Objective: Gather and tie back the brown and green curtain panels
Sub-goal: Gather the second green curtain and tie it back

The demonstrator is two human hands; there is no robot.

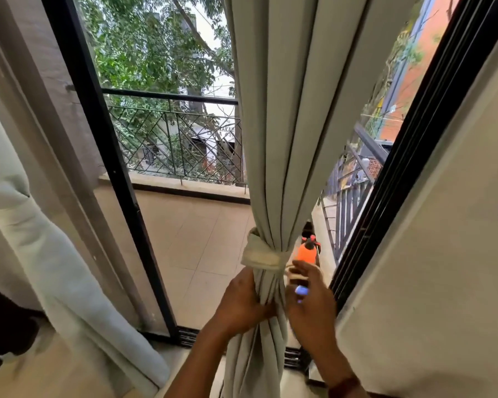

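Note:
A pale grey-green curtain panel point(293, 110) hangs in the middle of the doorway, gathered into a tight bundle low down. A cream fabric tie-back point(263, 257) is wrapped round the bundle. Just below the tie, my left hand point(242, 300) grips the gathered folds. My right hand point(308, 294) is beside the bundle on its right, fingers loosely curled, and seems to pinch the tie's loose end point(292, 272). A second pale curtain panel point(55, 268) hangs at the far left, also bunched.
A black sliding door frame point(110, 168) stands left of the curtain, another black frame point(408, 156) at the right beside a cream wall point(443, 268). Beyond lie a tiled balcony floor point(199, 248), a metal railing point(173, 139) and an orange bottle point(306, 251).

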